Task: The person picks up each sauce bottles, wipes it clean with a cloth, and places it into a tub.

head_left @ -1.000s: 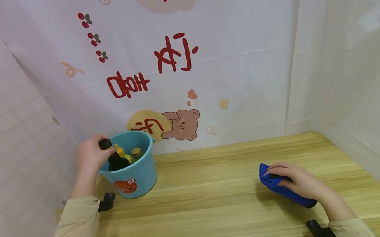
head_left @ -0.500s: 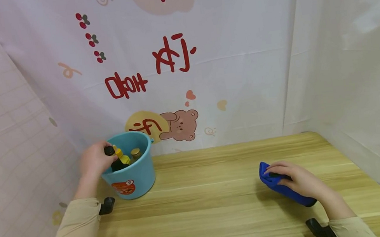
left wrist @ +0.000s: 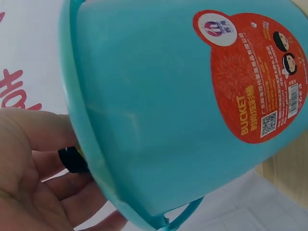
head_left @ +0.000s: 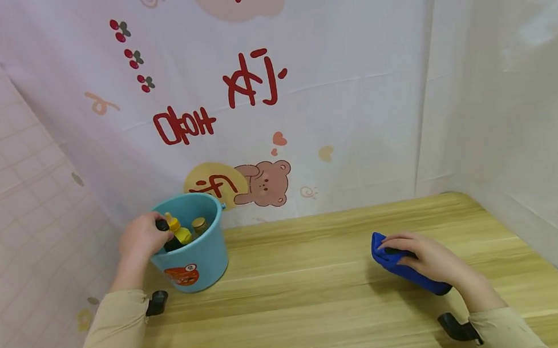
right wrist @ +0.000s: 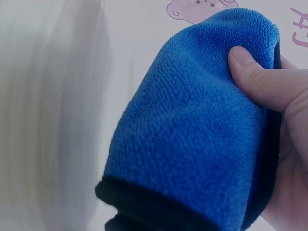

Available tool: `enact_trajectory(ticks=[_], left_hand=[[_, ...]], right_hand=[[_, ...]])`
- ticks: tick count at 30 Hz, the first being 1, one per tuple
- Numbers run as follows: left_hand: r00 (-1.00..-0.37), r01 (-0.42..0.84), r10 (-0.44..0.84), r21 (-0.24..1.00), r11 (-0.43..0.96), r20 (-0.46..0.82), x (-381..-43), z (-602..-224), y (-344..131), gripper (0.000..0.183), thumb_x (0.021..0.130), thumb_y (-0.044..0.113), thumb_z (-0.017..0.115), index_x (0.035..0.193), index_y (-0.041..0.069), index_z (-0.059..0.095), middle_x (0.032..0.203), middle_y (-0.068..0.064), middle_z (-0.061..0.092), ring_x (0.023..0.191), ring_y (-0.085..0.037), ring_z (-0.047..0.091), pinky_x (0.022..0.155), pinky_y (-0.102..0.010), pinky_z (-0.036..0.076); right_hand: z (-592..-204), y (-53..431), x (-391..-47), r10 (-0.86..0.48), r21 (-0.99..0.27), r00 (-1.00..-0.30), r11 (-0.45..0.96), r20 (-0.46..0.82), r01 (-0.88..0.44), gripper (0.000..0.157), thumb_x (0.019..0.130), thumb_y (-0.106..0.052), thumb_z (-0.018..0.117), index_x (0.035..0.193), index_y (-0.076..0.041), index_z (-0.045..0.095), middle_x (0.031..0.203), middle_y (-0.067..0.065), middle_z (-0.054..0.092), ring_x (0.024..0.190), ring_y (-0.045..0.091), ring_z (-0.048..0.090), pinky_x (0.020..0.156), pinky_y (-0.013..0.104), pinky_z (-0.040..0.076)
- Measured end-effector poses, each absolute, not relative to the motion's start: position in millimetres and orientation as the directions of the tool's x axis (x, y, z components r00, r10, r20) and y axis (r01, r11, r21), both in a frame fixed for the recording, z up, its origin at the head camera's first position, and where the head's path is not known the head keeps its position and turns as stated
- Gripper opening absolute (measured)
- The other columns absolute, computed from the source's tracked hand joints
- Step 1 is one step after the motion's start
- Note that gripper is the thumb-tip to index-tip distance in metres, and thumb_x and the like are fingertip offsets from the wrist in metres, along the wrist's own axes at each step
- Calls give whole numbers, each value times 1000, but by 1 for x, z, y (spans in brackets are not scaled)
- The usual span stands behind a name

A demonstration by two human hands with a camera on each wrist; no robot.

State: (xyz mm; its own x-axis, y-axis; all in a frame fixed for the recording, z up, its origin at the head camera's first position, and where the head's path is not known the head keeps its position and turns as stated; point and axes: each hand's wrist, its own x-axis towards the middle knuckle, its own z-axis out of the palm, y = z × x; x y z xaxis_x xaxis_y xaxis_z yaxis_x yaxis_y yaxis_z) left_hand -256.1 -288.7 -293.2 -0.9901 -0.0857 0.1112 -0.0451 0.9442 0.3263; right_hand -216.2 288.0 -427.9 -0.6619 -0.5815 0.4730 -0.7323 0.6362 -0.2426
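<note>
A light blue bucket [head_left: 208,259] with a red label stands at the table's back left. At its near-left rim my left hand [head_left: 137,244] grips a dark bottle by the neck, just under its black cap [head_left: 162,224]. The bottle's lower part is hidden inside the bucket. In the left wrist view the fingers [left wrist: 79,204] reach over the bucket's rim around the black cap [left wrist: 72,160]. On the right, my right hand [head_left: 430,260] holds a folded blue cloth [head_left: 404,273] above the table. The right wrist view shows the thumb [right wrist: 250,72] pressing the fuzzy cloth [right wrist: 187,110], which has a black border.
Inside the bucket, beside the dark bottle, are a yellow bottle [head_left: 181,233] with a pointed tip and a container with a gold lid [head_left: 199,224]. The wood-grain table [head_left: 294,310] meets a printed white curtain [head_left: 353,102] behind and on both sides.
My left hand has lowered the dark bottle deeper into the bucket. My right hand, with the blue cloth, has shifted slightly left and away from me.
</note>
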Motion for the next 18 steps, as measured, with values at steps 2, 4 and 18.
enact_trajectory(ticks=[2, 4, 18], left_hand=[[-992, -42, -76, 318, 947, 98, -256, -291, -288, 48, 91, 25, 68, 127, -4, 57, 120, -30, 58, 101, -46, 56, 69, -52, 51], [-994, -39, -69, 311, 949, 88, -255, -289, -287, 52, 92, 29, 67, 131, -3, 54, 125, -30, 56, 105, -47, 55, 73, -54, 50], [-973, 57, -3, 254, 966, 232, -226, -285, -269, 64, 92, 29, 68, 140, -6, 45, 135, -36, 46, 119, -54, 45, 89, -71, 39]], right_hand=[[-427, 285, -217, -585, -234, -660, 638, 472, -734, 53, 73, 10, 80, 121, -10, 69, 119, 8, 64, 105, 32, 64, 80, 43, 56], [-427, 283, -218, -588, -230, -655, 636, 474, -737, 53, 73, 10, 80, 121, -10, 69, 119, 8, 64, 104, 31, 64, 80, 43, 56], [-425, 267, -225, -605, -212, -670, 654, 429, -726, 48, 77, 9, 78, 121, -9, 69, 120, 10, 64, 108, 33, 63, 85, 47, 54]])
